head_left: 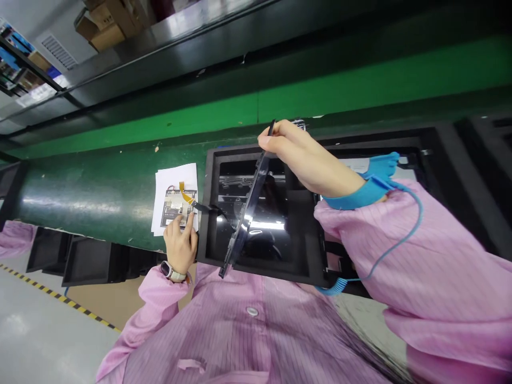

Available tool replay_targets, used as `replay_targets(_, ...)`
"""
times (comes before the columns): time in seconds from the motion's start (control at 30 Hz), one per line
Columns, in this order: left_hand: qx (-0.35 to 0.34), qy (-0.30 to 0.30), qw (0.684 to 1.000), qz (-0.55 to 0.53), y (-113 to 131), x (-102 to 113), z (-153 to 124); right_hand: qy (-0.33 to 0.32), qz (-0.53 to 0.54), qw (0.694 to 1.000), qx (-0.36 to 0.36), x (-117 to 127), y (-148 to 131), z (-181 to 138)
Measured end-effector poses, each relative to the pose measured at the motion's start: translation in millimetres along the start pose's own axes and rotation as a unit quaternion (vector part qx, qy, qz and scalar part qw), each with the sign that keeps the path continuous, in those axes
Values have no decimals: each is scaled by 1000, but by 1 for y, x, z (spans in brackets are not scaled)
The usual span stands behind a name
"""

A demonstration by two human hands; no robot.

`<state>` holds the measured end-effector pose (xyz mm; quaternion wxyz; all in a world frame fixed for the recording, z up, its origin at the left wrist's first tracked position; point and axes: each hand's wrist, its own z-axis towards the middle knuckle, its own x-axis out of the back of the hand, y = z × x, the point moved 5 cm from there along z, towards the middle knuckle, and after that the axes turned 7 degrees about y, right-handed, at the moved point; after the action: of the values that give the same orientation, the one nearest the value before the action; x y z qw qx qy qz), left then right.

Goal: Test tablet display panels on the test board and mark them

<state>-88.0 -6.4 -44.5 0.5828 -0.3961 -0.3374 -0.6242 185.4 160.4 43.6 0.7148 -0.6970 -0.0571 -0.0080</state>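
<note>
My right hand pinches the top edge of a thin black display panel, which stands tilted on its edge over a black foam tray. My left hand, with a watch at the wrist, is curled on the near edge of a small circuit board. The board lies on a white paper sheet on the green conveyor belt. An orange flex strip and a black flat cable run from the board toward the panel.
A blue wrist strap with a coiled cord is on my right arm. More black trays sit further along the belt and below its left edge. Cardboard boxes sit on a shelf above.
</note>
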Motion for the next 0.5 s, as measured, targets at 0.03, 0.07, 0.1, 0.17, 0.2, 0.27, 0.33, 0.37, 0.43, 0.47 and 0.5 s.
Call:
replay_targets(0.03, 5, 8, 1000, -6, -1, 0, 0, 1, -8, 1000, 9, 2, -3, -1)
replay_targets(0.07, 8, 22, 1000, -16, -1, 1, -1, 2, -14, 1000, 17, 3, -6, -3)
replay_targets(0.1, 8, 42, 999, -32, -1, 4, -2, 4, -15, 1000, 21, 4, -8, -3)
replay_targets(0.17, -4, 91, 992, -92, 1, 12, -5, 9, -17, 1000, 24, 7, -11, -4)
replay_targets(0.2, -14, 114, 984, -133, 4, 18, -8, 9, -22, 999, 26, 9, -13, -5)
replay_targets(0.27, -40, 123, 968, -214, 11, 28, -11, 21, -52, 998, 20, 17, -14, -7)
replay_targets(0.33, -71, 89, 956, -270, 22, 34, -12, 40, -95, 995, -9, 30, -14, -11)
replay_targets(0.37, -87, 71, 952, -284, 27, 36, -11, 48, -111, 992, -31, 38, -13, -14)
replay_targets(0.43, -113, 49, 946, -299, 35, 37, -9, 45, -134, 988, -69, 51, -11, -21)
replay_targets(0.47, -116, 49, 942, -310, 36, 36, -7, 38, -144, 985, -83, 56, -10, -23)
replay_targets(0.5, -107, 62, 939, -321, 34, 36, -5, 34, -150, 984, -94, 59, -9, -24)
